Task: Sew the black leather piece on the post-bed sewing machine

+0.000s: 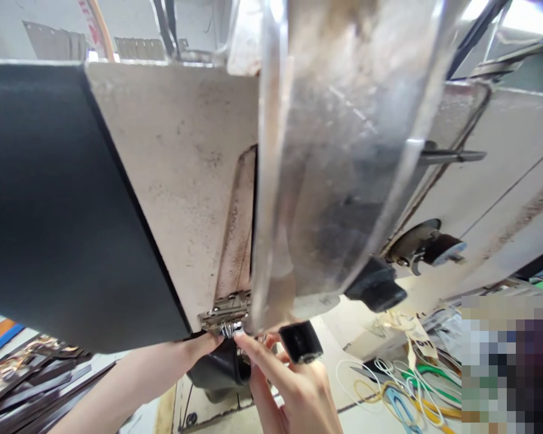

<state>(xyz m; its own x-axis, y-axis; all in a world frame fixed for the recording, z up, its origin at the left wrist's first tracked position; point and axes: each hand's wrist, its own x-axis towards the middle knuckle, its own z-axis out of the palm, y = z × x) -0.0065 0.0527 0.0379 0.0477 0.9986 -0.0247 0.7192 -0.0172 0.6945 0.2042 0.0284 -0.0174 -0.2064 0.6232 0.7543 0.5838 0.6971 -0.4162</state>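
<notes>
Below the needle end of a sewing machine (pixel 172 150), a black leather-like piece (pixel 219 371) curves under the metal presser foot (pixel 230 328). My left hand (pixel 203 348) comes in from the left with a fingertip at the piece's edge by the foot; most of its fingers are hidden. From the right, my right hand (pixel 294 386) reaches in, index finger stretched to the foot and the other fingers bent around the piece's right side. Its grip is partly covered. A glossy black block-like part (pixel 301 342) is just above the right knuckles.
A clear plastic shield (pixel 344 150) hangs close in front of the machine. At left is a large dark panel (pixel 63 211), with dark strips (pixel 40 392) piled below. Tangled cords (pixel 407 392) lie at lower right. A black knob (pixel 375 283) juts out.
</notes>
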